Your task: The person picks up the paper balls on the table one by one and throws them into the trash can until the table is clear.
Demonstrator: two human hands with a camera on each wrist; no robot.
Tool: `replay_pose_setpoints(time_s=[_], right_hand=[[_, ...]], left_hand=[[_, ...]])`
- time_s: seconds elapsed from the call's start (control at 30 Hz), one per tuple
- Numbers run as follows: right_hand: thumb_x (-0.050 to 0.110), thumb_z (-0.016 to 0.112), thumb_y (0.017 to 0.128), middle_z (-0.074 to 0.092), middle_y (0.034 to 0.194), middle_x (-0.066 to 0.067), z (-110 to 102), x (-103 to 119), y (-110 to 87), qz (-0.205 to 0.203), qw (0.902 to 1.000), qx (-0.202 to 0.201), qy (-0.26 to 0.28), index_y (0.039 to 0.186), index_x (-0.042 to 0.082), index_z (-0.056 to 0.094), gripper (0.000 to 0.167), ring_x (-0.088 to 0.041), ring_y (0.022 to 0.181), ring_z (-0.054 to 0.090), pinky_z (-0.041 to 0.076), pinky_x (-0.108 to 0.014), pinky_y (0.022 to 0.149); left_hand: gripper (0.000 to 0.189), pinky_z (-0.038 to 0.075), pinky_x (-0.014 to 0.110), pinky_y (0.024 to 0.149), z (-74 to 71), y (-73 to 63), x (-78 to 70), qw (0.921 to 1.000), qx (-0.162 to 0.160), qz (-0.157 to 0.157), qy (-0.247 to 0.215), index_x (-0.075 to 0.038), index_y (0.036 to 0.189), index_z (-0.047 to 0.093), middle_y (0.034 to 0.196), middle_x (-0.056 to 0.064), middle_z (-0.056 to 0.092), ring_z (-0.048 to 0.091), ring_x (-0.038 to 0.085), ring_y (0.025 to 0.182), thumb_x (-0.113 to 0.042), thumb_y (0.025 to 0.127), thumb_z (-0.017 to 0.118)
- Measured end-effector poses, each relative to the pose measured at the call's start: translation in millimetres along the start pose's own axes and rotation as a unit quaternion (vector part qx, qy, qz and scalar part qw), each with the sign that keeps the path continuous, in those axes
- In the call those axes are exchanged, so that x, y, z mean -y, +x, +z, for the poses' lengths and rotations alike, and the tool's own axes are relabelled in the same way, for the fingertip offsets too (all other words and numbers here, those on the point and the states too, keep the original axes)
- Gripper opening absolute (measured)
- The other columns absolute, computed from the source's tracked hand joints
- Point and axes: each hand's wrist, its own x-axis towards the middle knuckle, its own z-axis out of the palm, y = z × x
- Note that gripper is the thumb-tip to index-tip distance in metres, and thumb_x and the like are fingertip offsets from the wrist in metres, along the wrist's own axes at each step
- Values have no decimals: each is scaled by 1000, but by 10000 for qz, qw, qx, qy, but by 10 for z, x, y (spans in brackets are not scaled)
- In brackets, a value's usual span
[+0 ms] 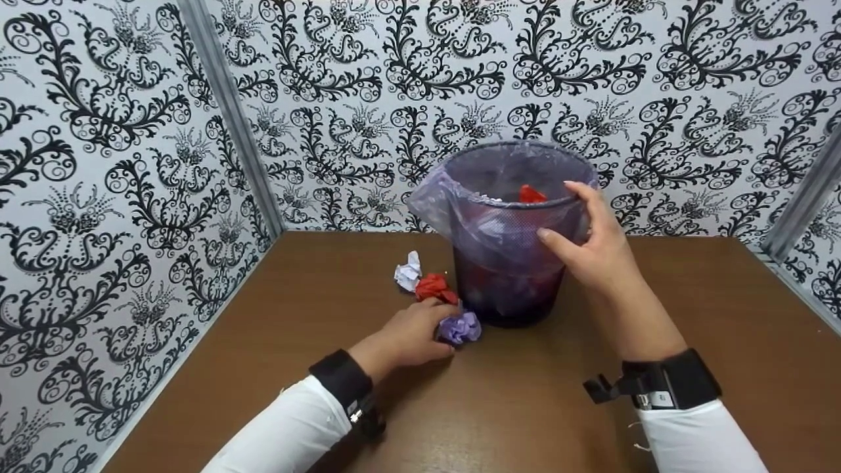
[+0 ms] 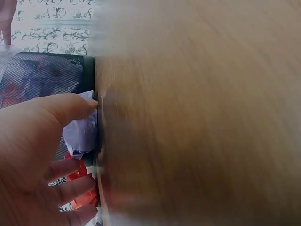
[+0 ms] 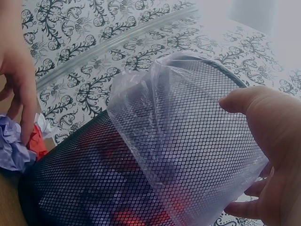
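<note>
A crumpled purple paper ball (image 1: pixel 461 328) lies on the table at the foot of a mesh wastebasket (image 1: pixel 509 263). My left hand (image 1: pixel 410 332) is around this ball, its thumb (image 2: pixel 70 106) over the paper and the other fingers spread apart in the left wrist view. Just beyond the fingers lie a red crumpled paper (image 1: pixel 433 287) and a white crumpled paper (image 1: pixel 408 272). My right hand (image 1: pixel 601 246) holds the basket's upper right side, thumb on the front and a finger at the rim. A translucent purple bag (image 3: pixel 155 103) lines the basket and folds over its rim.
Red and purple crumpled papers show through the mesh, and a red paper (image 1: pixel 531 194) is visible inside near the rim. The brown table (image 1: pixel 263 368) extends to both sides and toward me. Patterned walls (image 1: pixel 341 118) stand behind and at the sides.
</note>
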Motion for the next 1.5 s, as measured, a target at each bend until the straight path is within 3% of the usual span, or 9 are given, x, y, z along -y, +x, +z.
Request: replay_pose_setpoints(time_s=[0.27, 0.5, 0.8, 1.07, 1.3, 1.5], right_hand=[[39, 82, 87, 42, 156, -13, -12, 13, -5, 59, 10000, 16, -5, 154, 30, 38, 81, -41, 141, 45, 35, -71, 115], [36, 82, 87, 41, 158, -12, -6, 9, -13, 77, 9999, 9, 75, 155, 30, 39, 81, -41, 141, 44, 35, -71, 115], [26, 84, 85, 43, 155, -10, 3, -15, 0, -206, 9995, -107, 208, 152, 25, 43, 79, -33, 142, 42, 33, -63, 119], [29, 83, 86, 43, 156, -10, 4, -16, 2, -168, 9997, -94, 126, 153, 24, 42, 79, -36, 143, 42, 32, -67, 119], [33, 83, 86, 40, 159, -11, -2, -19, 11, -53, 10000, -43, 72, 154, 26, 40, 80, -39, 144, 41, 32, -69, 118], [35, 83, 86, 37, 161, -11, -14, -12, 9, -19, 10000, -37, 36, 154, 25, 40, 81, -40, 145, 40, 31, -71, 118]], left_hand=[[44, 57, 43, 87, 20, 8, -42, 9998, 34, -143, -164, -22, 120, 62, 119, 3, 63, 64, 24, 105, -28, 80, 80], [34, 51, 33, 79, 30, 4, -49, 9989, 30, -114, -449, -20, 107, 62, 107, 3, 61, 58, 18, 91, -20, 78, 79], [28, 45, 26, 71, 121, 3, 28, 9961, -330, 214, -793, -14, 94, 59, 96, 2, 56, 50, 13, 83, -9, 73, 77], [23, 43, 25, 72, 61, -66, 81, 9950, -442, 280, -855, -14, 94, 60, 94, 0, 55, 50, 13, 83, -10, 78, 76], [21, 48, 27, 77, 1, -218, 208, 9936, -604, 225, -924, -15, 97, 60, 95, 0, 58, 53, 15, 87, -12, 82, 75], [22, 50, 29, 77, -159, -340, 311, 9887, -927, 76, -1173, -16, 98, 61, 95, 0, 58, 55, 15, 88, -9, 82, 74]])
